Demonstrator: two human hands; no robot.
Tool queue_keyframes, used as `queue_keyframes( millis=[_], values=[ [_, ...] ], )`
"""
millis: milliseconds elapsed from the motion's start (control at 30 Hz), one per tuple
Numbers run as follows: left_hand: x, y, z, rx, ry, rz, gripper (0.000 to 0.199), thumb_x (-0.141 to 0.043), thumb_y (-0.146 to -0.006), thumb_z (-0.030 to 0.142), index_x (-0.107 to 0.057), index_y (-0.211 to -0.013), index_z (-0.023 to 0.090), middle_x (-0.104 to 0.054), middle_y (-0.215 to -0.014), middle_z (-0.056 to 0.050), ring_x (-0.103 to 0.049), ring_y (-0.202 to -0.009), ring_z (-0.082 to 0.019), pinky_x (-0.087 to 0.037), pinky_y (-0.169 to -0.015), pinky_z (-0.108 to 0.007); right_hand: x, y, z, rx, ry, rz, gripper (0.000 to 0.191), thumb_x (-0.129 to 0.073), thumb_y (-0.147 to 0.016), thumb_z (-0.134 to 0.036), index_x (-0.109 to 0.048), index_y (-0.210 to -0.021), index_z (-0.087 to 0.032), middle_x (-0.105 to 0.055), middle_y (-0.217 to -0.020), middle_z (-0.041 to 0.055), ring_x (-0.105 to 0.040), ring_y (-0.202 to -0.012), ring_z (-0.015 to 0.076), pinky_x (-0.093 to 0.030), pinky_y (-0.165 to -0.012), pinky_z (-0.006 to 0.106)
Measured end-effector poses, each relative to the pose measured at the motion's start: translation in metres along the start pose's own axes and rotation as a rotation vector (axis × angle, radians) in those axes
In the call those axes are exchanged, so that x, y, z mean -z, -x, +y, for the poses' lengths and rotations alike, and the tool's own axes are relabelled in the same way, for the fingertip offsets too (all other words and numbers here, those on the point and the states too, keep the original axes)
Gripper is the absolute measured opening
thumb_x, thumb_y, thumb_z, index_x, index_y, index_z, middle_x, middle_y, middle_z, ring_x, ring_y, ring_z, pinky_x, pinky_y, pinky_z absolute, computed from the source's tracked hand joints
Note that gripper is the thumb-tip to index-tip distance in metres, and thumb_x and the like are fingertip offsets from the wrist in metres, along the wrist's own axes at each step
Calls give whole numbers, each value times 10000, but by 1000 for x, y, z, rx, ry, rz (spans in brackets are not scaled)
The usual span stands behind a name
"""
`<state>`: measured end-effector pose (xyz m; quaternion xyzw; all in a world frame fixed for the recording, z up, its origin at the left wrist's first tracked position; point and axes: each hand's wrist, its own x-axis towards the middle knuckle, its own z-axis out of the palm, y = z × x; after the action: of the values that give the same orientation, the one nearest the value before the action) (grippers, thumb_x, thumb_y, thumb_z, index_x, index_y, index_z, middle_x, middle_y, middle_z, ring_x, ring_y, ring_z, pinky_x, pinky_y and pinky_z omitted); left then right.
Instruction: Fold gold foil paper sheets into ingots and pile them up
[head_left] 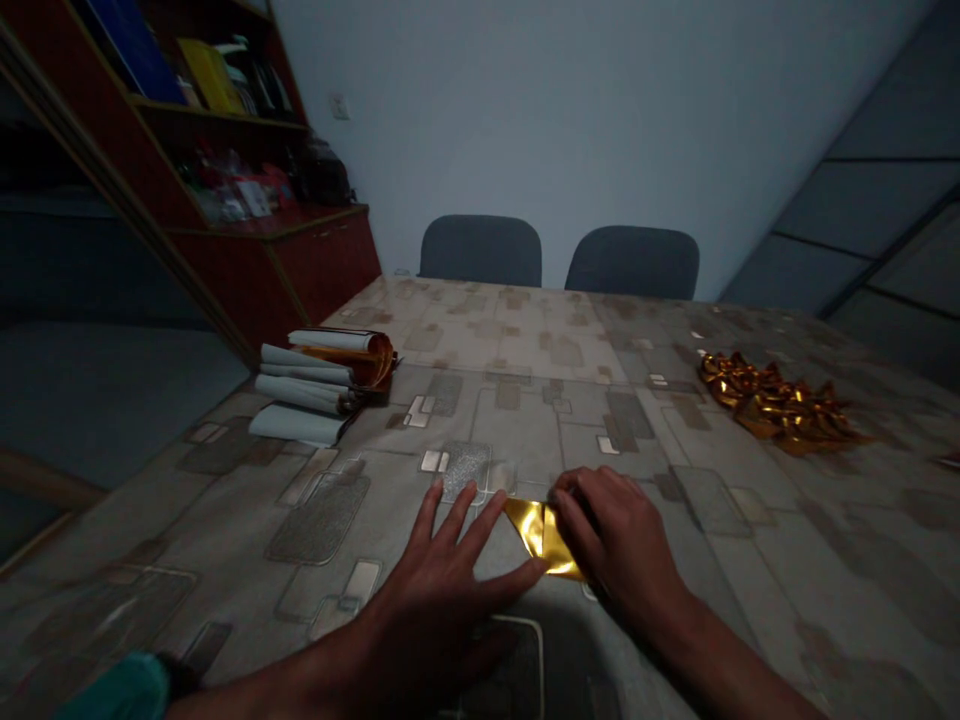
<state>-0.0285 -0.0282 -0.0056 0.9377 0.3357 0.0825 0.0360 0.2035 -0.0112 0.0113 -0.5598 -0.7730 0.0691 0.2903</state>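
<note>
A folded piece of gold foil paper (pixel 557 552) lies flat on the table between my hands, with a crease or fold edge down its middle. My left hand (pixel 457 560) is spread, its thumb touching the paper's lower edge and its index fingertip at the upper left corner. My right hand (pixel 619 535) has its fingers curled and pressed down at the paper's right side, covering that end. What its fingertips pinch is partly hidden.
A stack of folded white-backed gold sheets (pixel 311 385) sits at the left. Several folded gold foil pieces (pixel 780 405) are heaped at the right on the patterned tablecloth (pixel 517 420). Two grey chairs (pixel 480 250) stand behind the table, and a red-brown cabinet (pixel 300 260) at the back left.
</note>
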Motion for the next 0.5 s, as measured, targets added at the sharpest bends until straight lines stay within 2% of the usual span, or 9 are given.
queue_keyframes(
  millis=[100,167,267,367,500],
  values=[
    [-1,0,0,5,7,9,873,-755,-766,248,-314,-1480,487,-166,-1638,-123,-256,-1425,-509,-158,-1048,-792,11,8,-4,255,-67,-78,211,-455,-1011,-226,-646,-935,-182,-649,-784,41,-546,-725,206,-393,-684,332],
    [-2,0,0,7,18,9,866,-760,-763,263,-324,-1480,476,-144,-1641,-133,-254,-1422,-518,-156,-1045,-795,15,17,-5,347,-31,-160,202,-476,-1011,-231,-663,-946,-193,-656,-799,35,-543,-732,205,-397,-678,335],
    [-2,0,0,2,30,-7,879,-762,-761,261,-312,-1489,465,-130,-1641,-145,-239,-1424,-524,-176,-1041,-793,17,31,0,416,30,-202,174,-496,-1003,-205,-670,-992,-201,-684,-862,30,-567,-783,215,-421,-735,361],
    [-3,0,-1,-2,17,2,879,-763,-765,258,-309,-1486,475,-98,-1651,-123,-233,-1428,-518,-177,-1038,-795,18,41,5,455,78,-205,213,-487,-997,-184,-647,-1138,-183,-706,-953,51,-595,-838,228,-444,-795,382],
    [0,0,-4,-2,-9,12,857,-773,-776,304,-316,-1478,482,-105,-1655,-101,-251,-1431,-493,-143,-1046,-799,24,44,9,485,177,-233,320,-561,-974,-265,-587,-1290,-217,-714,-1124,41,-614,-982,246,-416,-953,428]
  ],
)
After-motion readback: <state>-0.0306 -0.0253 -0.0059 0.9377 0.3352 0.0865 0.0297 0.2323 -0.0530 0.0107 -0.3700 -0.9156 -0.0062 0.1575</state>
